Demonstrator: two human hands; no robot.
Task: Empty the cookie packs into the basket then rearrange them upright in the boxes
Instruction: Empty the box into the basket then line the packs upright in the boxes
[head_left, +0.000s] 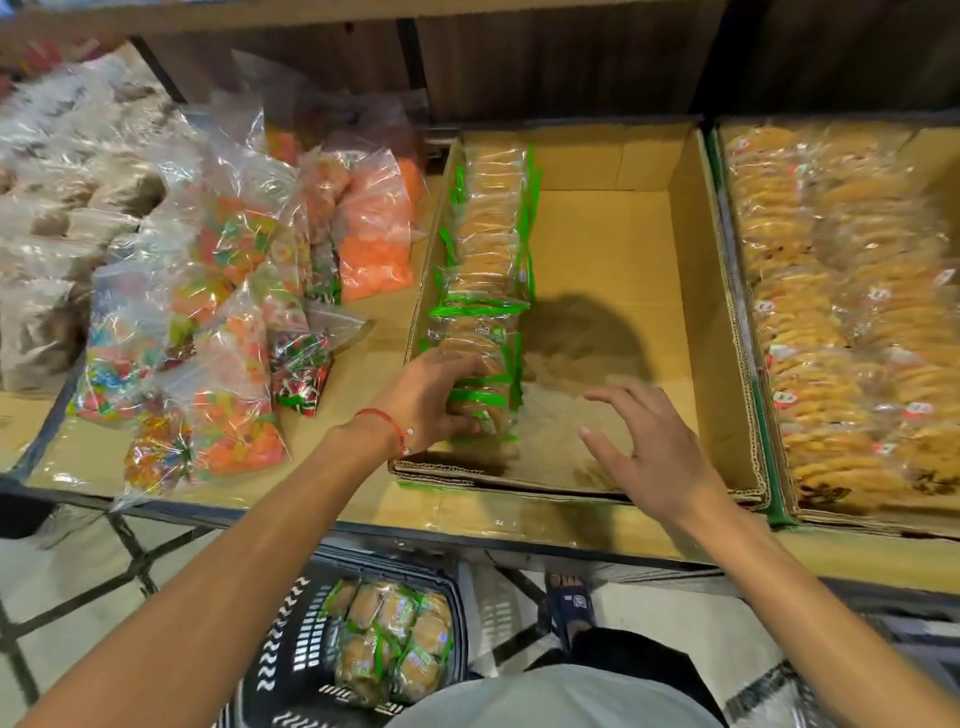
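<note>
An open cardboard box (691, 291) sits on the shelf in the middle. Along its left wall stands a row of green-edged cookie packs (488, 228), upright. My left hand (436, 395) grips the nearest packs of that row at the box's front left. Over the bare box floor hovers my right hand (644, 441), fingers spread and holding nothing. On the floor below, a black basket (280, 654) holds several more green-edged cookie packs (395, 639).
A second box (748, 415) full of red-labelled cookie packs stands to the right. Bags of colourful candy (218, 312) lie on the shelf to the left, with brown snack bags behind them. My sandalled foot (571, 603) is beside the basket.
</note>
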